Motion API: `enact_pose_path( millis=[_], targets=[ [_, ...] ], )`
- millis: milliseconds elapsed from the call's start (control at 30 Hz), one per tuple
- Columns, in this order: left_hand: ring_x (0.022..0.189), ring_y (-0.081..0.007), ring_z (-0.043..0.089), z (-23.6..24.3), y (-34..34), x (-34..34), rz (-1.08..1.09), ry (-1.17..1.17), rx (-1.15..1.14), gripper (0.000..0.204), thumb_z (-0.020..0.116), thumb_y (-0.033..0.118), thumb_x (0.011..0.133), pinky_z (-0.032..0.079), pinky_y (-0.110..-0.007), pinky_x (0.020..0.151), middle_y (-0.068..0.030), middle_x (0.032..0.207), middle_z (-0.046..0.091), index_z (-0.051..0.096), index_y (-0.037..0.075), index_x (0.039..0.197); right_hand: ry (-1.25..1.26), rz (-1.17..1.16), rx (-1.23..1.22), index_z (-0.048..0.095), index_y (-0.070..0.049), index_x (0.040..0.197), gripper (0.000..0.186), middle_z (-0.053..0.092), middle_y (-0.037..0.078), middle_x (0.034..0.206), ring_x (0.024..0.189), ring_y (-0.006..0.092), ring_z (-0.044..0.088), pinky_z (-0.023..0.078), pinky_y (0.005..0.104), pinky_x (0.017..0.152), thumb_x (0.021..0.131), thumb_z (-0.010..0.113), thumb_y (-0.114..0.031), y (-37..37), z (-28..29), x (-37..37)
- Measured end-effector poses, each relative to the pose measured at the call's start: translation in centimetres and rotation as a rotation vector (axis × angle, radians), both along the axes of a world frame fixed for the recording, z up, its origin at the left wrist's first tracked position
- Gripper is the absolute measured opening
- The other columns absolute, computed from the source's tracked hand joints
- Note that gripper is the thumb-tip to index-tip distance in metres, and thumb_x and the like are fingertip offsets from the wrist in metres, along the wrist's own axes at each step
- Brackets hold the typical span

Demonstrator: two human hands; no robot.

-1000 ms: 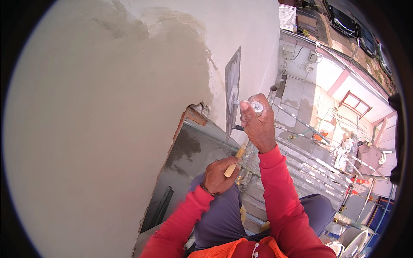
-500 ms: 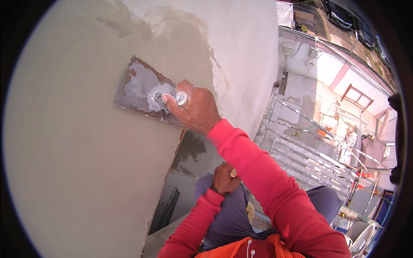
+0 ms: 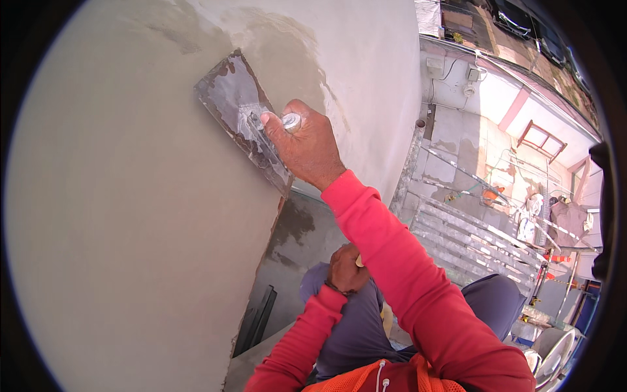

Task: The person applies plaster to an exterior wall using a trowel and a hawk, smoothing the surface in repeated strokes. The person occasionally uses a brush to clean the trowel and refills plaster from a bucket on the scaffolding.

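Right hand point(image 3: 308, 145) grips a trowel point(image 3: 225, 91) near the wall point(image 3: 144, 228) edge, likely smoothing; next needs steady pressing; left hand point(image 3: 347, 269) clutches a yellow handle point(image 3: 360, 261).

Head-worn fisheye — looking down on nearby hands point(image 3: 309, 145).

Outdoors, sunlit at right, looking down past a slatted platform point(image 3: 467, 238) to pale, damp-patched paving point(image 3: 452, 130), bounded by a white wall point(image 3: 490, 98) with a pink stripe point(image 3: 515, 110), with dark cars point(image 3: 514, 18) beyond.
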State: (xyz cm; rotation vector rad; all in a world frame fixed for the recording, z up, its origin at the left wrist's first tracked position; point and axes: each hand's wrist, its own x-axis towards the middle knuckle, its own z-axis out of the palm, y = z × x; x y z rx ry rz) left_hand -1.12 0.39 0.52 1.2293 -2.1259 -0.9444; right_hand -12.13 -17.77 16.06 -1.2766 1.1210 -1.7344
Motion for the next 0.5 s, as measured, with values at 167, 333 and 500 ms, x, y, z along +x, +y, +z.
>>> enact_pose_path(
  millis=[167, 333, 500],
  targets=[
    [0.102, -0.0457, 0.072, -1.6, -0.6, -0.2, -0.101, 0.089, -0.411, 0.034, 0.074, 0.027, 0.093, 0.057, -0.051, 0.090, -0.0217, 0.109, 0.078, 0.076, 0.008, 0.121, 0.158, -0.017, -0.270, 0.067, -0.003, 0.095, 0.040, 0.057, 0.014, 0.058, 0.052, 0.0281, 0.059, 0.047, 0.0409, 0.053, 0.099, 0.079, -0.041, 3.2, 5.0, 3.3],
    [0.099, -0.0458, 0.072, -3.4, -1.0, -0.4, -0.099, 0.087, -0.415, 0.036, 0.074, 0.024, 0.091, 0.057, -0.052, 0.087, -0.0212, 0.107, 0.077, 0.073, 0.010, 0.125, 0.240, 0.008, -0.349, 0.065, -0.004, 0.095, 0.041, 0.059, 0.012, 0.058, 0.055, 0.0310, 0.062, 0.050, 0.0439, 0.055, 0.100, 0.076, -0.043, 5.8, 3.7, 3.2],
    [0.097, -0.0457, 0.071, -1.5, -0.8, -0.2, -0.103, 0.021, 0.031, 0.040, 0.074, 0.021, 0.091, 0.057, -0.052, 0.084, -0.0208, 0.106, 0.076, 0.070, 0.012, 0.129, 0.019, -0.096, -0.007, 0.063, -0.002, 0.091, 0.043, 0.058, 0.006, 0.060, 0.055, 0.0186, 0.054, 0.047, 0.0375, 0.055, 0.102, 0.077, -0.041, 1.3, 0.8, -1.6]
  ],
)
